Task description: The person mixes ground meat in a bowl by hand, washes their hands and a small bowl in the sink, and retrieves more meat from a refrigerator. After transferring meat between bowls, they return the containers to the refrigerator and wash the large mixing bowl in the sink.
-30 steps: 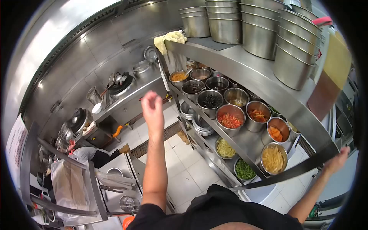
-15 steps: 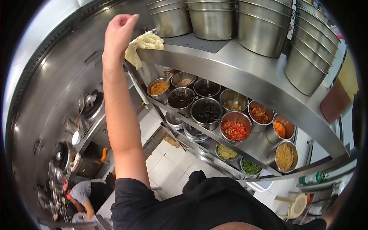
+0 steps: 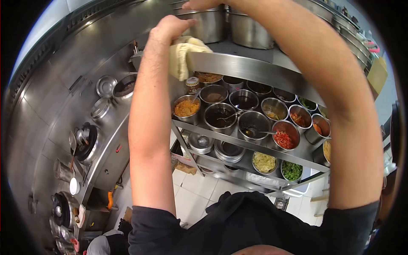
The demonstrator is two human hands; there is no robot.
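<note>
My left hand point(image 3: 175, 26) is raised at the left end of the upper steel shelf, beside a stack of steel pots point(image 3: 209, 27). Its visible digit stretches right, overlapping the pot's side, and the hand looks open. My right arm arches across the view, bringing my right hand point(image 3: 205, 4) over the same stack near the rim. The frame's top edge cuts off much of this hand, so I cannot tell how its fingers are set. A pale yellow cloth point(image 3: 182, 57) drapes over the shelf corner just below my left hand.
Below the shelf edge point(image 3: 246, 66), steel containers hold chopped red chili point(image 3: 285, 139), orange shreds point(image 3: 186, 108) and dark sauces. Lower down sit chopped greens point(image 3: 292, 171) and stacked metal lids point(image 3: 229, 151). Another pot stack point(image 3: 251, 30) stands right. A stove counter point(image 3: 104, 146) runs left, with a person point(image 3: 102, 244) below.
My left hand has moved right, from beyond the cloth to the leftmost pot stack. My right arm has come up into view and reaches across. The camera view has shifted toward the left.
</note>
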